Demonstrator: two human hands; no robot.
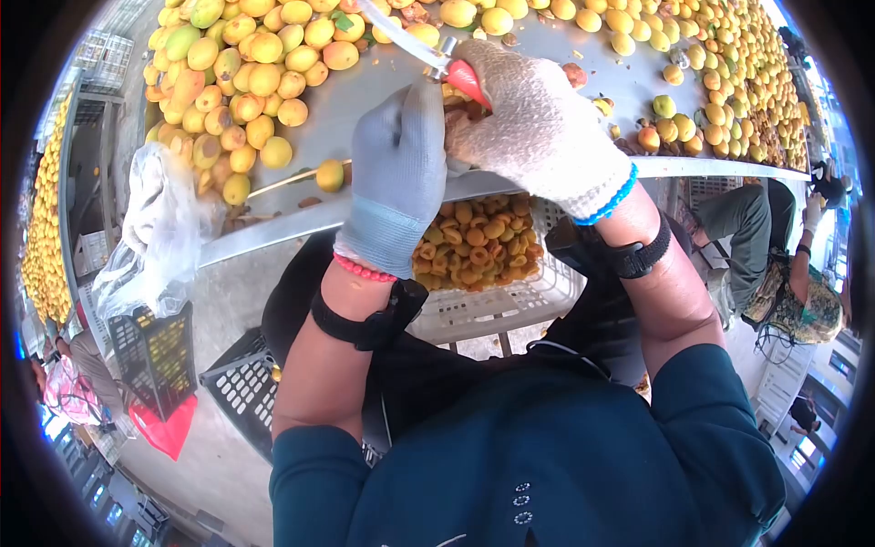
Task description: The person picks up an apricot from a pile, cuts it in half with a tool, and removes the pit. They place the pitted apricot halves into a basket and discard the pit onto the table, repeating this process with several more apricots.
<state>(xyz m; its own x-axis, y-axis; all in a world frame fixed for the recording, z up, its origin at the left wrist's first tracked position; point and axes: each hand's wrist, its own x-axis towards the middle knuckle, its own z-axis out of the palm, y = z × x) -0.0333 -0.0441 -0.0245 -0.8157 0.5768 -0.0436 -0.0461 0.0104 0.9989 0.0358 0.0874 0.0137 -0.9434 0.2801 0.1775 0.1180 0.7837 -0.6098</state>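
Currently the right fingers [497, 68] are clenched on the red handle of a knife [463, 80], blade pointing up and left. The left fingers [415, 114] fold around a fruit [463, 108], mostly hidden, pressed against the knife. The right hand [538, 128] wears a white knit glove; the left hand [401, 173] a grey one. Both hands sit over the near edge of a metal table [383, 91]. Whole fruits [246, 82] lie heaped on it. Below the edge, a white crate [492, 305] holds cut halves [474, 242].
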